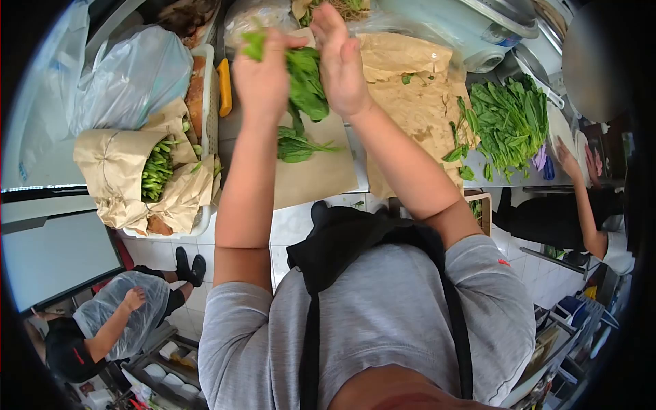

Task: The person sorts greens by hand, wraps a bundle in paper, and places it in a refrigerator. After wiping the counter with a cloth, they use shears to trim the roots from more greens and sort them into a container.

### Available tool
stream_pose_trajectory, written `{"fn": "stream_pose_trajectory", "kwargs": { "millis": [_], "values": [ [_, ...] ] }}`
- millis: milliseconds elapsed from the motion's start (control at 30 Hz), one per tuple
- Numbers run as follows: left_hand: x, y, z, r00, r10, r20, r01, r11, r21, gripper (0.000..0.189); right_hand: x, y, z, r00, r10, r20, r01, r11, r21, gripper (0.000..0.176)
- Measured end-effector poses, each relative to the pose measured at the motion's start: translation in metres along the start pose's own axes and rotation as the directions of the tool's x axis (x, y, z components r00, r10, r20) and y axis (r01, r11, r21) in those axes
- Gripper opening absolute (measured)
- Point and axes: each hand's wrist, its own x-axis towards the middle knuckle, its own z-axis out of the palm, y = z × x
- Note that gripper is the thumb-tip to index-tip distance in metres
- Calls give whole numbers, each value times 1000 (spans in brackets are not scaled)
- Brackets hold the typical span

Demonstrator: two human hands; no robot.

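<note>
My left hand [263, 76], slightly blurred, is closed around a leafy green, with one leaf [254, 45] poking out beyond the fingers. More dark green leaves [305, 82] of it hang between my two hands. Just to their right is my right hand [344, 68], its fingers extended and its palm turned toward the leaves. Below, another leafy stalk [297, 146] lies on a sheet of brown paper [314, 174]. A yellow-handled tool [225, 87] rests left of my left forearm.
Crumpled brown paper [403, 102] with loose leaves lies to the right, beside a big heap of greens [509, 119]. At left, a basket [208, 102] holds paper-wrapped stems [158, 171]. People stand at lower left [116, 314] and far right [574, 212].
</note>
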Motion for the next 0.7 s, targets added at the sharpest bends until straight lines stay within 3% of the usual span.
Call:
{"fn": "stream_pose_trajectory", "kwargs": {
  "millis": [33, 67, 100, 133, 200, 233, 300, 333, 367, 400, 433, 500, 600, 700],
  "values": [
    [3, 11, -8, 995, -24, -97, 19, 998, -52, 27, -9, 3, -8, 996, 84, 30, -83, 996, -41, 63],
    [5, 20, -21, 994, -19, -109, 8, 995, -98, 26, -24, 29, -20, 982, 177, 60, -180, 982, 57, 60],
    [11, 26, -35, 974, -12, -227, -17, 991, -129, 26, -42, 49, -35, 960, 249, 130, -211, 944, -254, 56],
    [7, 49, -41, 969, 1, -249, -41, 987, -156, 21, -57, 62, -50, 925, 338, 172, -197, 816, -544, 52],
    [1, 72, -52, 949, 270, -166, -254, 961, 107, 15, -78, 64, -69, 725, 616, 307, 46, 401, -915, 40],
    [-2, 77, -54, 915, 392, -97, -363, 904, 225, 14, -84, 68, -75, 739, 586, 333, 92, 402, -911, 39],
    [-20, 68, -50, 877, 399, 268, -479, 685, 548, 20, -94, 75, -84, 758, 527, 384, 181, 396, -900, 36],
    [-30, 57, -44, 834, 337, 436, -551, 522, 651, 26, -93, 77, -87, 761, 540, 360, 107, 443, -890, 35],
    [-40, 38, -37, 837, 166, 522, -531, 480, 698, 33, -92, 80, -89, 761, 555, 336, 29, 488, -872, 35],
    [-51, 14, -31, 824, -134, 551, -451, 434, 780, 34, -91, 82, -91, 763, 567, 311, -48, 529, -847, 35],
    [-65, -24, -28, 785, -293, 546, -402, 429, 809, 33, -91, 85, -94, 792, 526, 311, -33, 545, -838, 34],
    [-97, -87, -28, 750, -275, 602, -464, 430, 775, 31, -94, 87, -98, 838, 449, 310, -2, 571, -821, 33],
    [-127, -114, -17, 826, -23, 563, -513, 383, 768, 34, -85, 78, -93, 823, 552, 135, -358, 687, -632, 32],
    [-128, -116, -13, 832, -85, 548, -489, 356, 796, 45, -89, 88, -96, 833, 546, 89, -393, 697, -600, 32]
  ]
}}
